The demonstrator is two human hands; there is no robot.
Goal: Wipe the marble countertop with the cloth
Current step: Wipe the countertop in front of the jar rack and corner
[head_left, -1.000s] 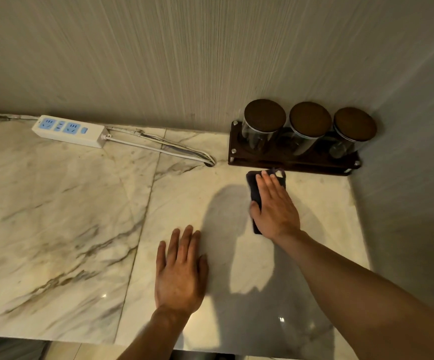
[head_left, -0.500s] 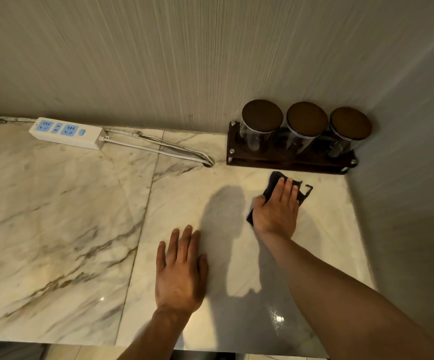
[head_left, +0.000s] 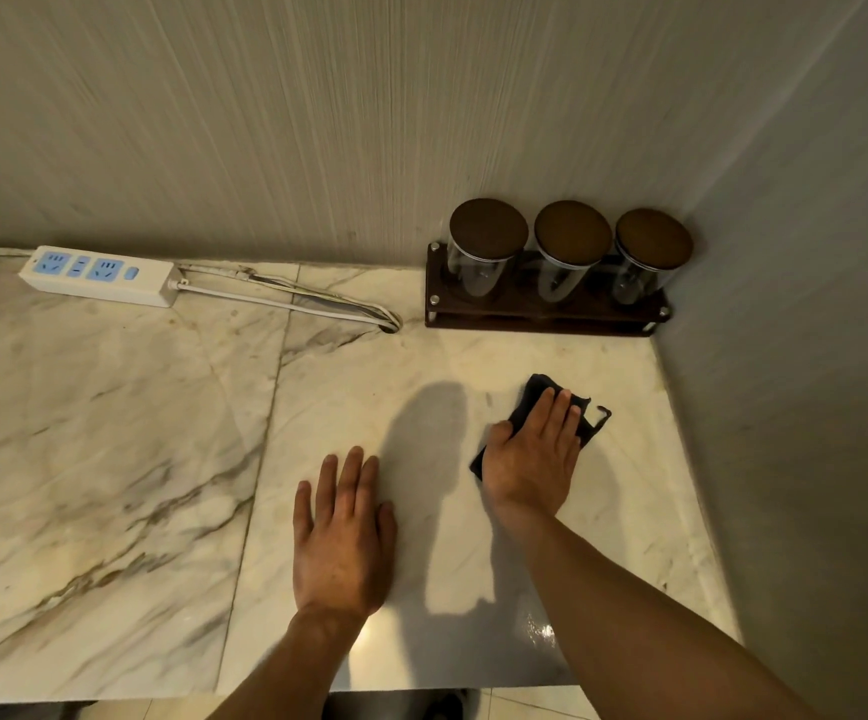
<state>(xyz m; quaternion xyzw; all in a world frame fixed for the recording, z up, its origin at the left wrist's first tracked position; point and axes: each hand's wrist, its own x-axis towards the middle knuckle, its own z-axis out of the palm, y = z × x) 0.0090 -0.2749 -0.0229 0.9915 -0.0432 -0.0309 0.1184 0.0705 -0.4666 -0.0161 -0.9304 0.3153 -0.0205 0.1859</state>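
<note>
The marble counter (head_left: 109,459) fills the lower two thirds of the frame, pale with brown veining and a seam running down just left of centre. It meets a ribbed wall (head_left: 317,122) at the top and a plain side wall (head_left: 811,356) at the right.

The right hand (head_left: 535,454) lies right of centre, palm down, fingers extended and together. It presses flat on the dark cloth (head_left: 593,423); it is not closed around it. The cloth lies on the counter under the palm and fingers, with its edges showing beyond the fingertips, at the upper right of the hand, and at the thumb side. A frayed loop or tag sticks out at its right corner. The cloth sits near the right wall and well apart from the jar rack.

The left hand (head_left: 343,537) rests low in the centre, open, palm flat on the bare marble, fingers close together, holding nothing. It is apart from the right hand, with a dark shadow between them.

At upper right, in the corner, a dark wooden rack (head_left: 541,317) carries three clear glass jars (head_left: 572,252) with round brown lids, standing upright in a row. At upper left, a white power strip (head_left: 99,275) with blue sockets lies against the back wall. Its cables (head_left: 286,304) run right into a hole in the counter just left of the rack.

A wet sheen shows on the marble near the right forearm, at the lower right.
</note>
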